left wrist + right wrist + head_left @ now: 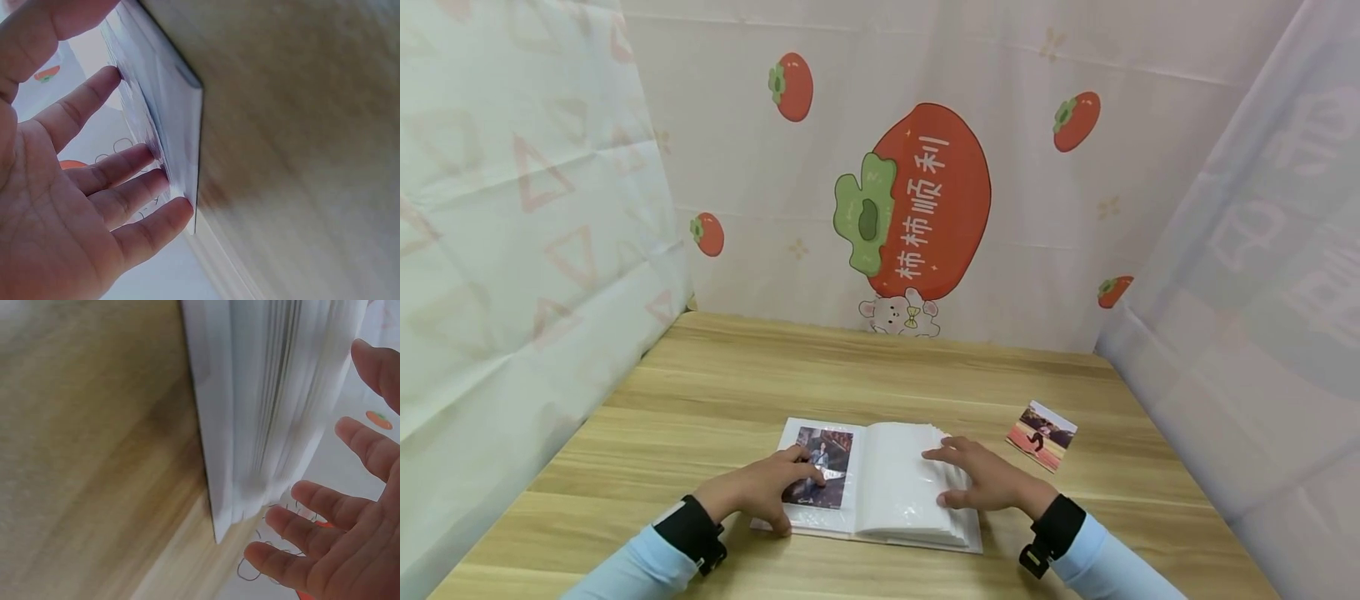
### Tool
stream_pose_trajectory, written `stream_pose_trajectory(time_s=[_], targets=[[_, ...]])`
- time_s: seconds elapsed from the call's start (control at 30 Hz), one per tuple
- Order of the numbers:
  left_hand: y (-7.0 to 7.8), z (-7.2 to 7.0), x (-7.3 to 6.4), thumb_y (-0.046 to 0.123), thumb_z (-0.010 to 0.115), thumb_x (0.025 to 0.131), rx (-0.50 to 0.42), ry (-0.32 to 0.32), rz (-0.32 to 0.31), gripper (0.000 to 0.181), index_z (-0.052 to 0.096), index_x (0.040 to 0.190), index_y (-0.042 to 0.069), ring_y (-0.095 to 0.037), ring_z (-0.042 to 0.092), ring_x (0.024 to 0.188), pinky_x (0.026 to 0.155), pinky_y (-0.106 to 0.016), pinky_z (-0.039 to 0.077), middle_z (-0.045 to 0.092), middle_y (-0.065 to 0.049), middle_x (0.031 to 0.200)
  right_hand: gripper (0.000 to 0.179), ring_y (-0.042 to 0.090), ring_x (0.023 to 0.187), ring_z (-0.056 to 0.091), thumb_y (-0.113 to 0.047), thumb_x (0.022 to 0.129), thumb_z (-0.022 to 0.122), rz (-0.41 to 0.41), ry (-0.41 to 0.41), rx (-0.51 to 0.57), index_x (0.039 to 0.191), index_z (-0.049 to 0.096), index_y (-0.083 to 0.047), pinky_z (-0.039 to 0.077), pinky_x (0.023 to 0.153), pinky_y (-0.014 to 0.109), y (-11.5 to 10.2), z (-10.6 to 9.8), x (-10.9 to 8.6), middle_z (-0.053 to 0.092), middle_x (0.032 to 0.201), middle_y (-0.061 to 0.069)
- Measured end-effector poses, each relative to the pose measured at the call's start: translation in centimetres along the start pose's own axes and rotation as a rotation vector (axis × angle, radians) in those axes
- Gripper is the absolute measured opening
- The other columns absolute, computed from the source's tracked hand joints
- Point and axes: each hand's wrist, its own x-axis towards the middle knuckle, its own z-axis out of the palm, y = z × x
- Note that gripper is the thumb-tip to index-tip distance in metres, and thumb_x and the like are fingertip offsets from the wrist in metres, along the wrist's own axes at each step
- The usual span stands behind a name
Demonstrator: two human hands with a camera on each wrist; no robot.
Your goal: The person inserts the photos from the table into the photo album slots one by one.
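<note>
A photo album [898, 475] lies spread on the wooden table. Its left page bears a dark picture [838, 450] of a person, under a glossy sleeve. My left hand [767, 487] rests on that page with fingers spread, fingertips on the sleeve and thumb near the lower left corner. In the left wrist view the fingertips meet the page [175, 106] along its edge. Over the right side of the album, my right hand [988, 475] has its fingers apart above a blank white page. The right wrist view shows a thick stack of pages [281, 394] beside those fingers.
A loose photo [1042, 436] of a running figure lies on the table [820, 367] behind and right of the right hand. Patterned cloth walls [737, 150] stand at the back and both sides. Dark wrist bands [691, 529] sit over the light blue sleeves.
</note>
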Motion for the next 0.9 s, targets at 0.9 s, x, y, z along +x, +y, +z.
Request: stream_pose_trajectory(time_s=[0.9], targets=[[0.8,0.4,0.4,0.02,0.084,0.058,0.026,0.056,0.027,0.06,0.059,0.112,0.013,-0.037,0.044,0.114,0.088,-0.052,0.041,0.041,-0.021,0.128,0.058,0.04,0.123,0.038,-0.044,0.083,0.066,0.027,-0.011,-0.041,0.129,0.055,-0.012,0.034,0.093,0.057,0.6,1.7,-1.0,0.039,0.136,0.022]])
